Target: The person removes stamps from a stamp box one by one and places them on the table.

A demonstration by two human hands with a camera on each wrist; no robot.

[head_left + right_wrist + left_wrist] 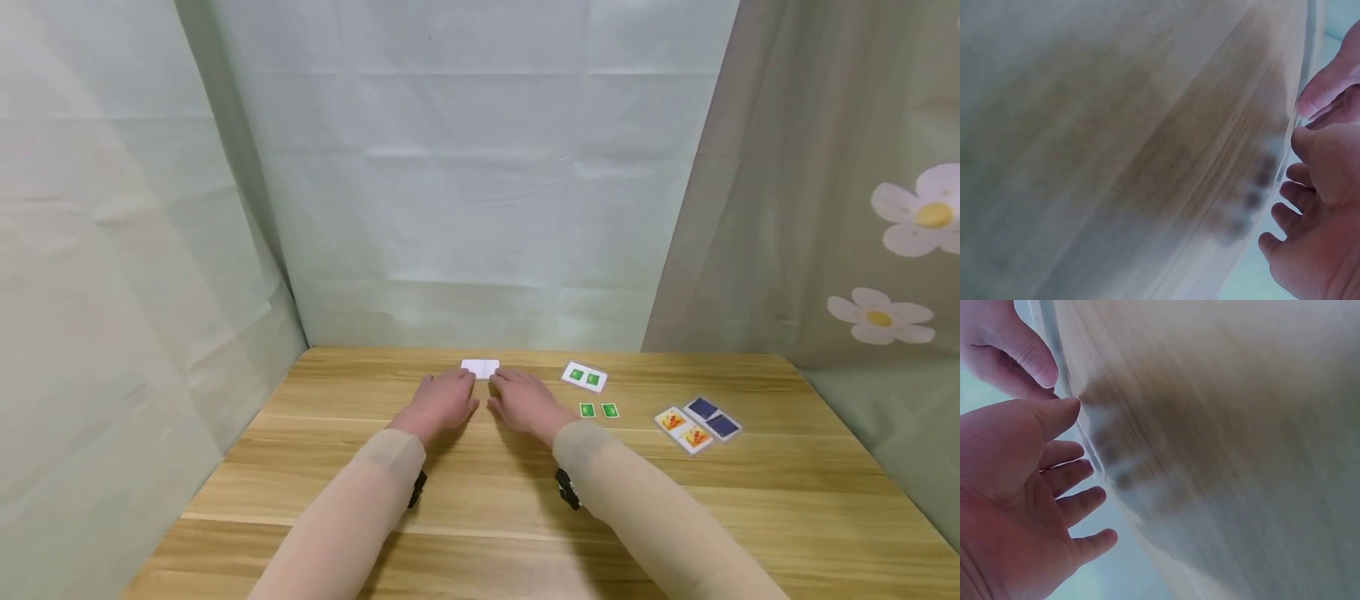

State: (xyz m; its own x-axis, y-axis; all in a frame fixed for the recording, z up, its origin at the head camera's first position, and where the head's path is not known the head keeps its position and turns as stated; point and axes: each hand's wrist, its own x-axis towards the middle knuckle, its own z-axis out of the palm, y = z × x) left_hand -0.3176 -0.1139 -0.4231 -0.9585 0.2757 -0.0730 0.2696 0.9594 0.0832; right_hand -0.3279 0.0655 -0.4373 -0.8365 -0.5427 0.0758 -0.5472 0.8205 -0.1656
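Observation:
A white card (480, 368) with a faint line down its middle lies flat near the table's far edge. My left hand (448, 396) reaches its near left corner, and the fingertips seem to touch the card there. At the near right corner, my right hand (525, 398) does the same, palm down. The left wrist view shows the left hand's (1019, 481) fingers spread and gently bent, its thumb close to the other hand. In the right wrist view the right hand's (1329, 194) fingers are also apart and relaxed. The card cannot be made out clearly in either wrist view.
Right of my hands lie a card with two green pictures (585, 377) and two small green tiles, a left one (587, 410) and a right one (611, 410). Farther right, a card with orange pictures (683, 430) lies beside a dark blue card (712, 418). Curtains (480, 208) surround the wooden table (487, 533).

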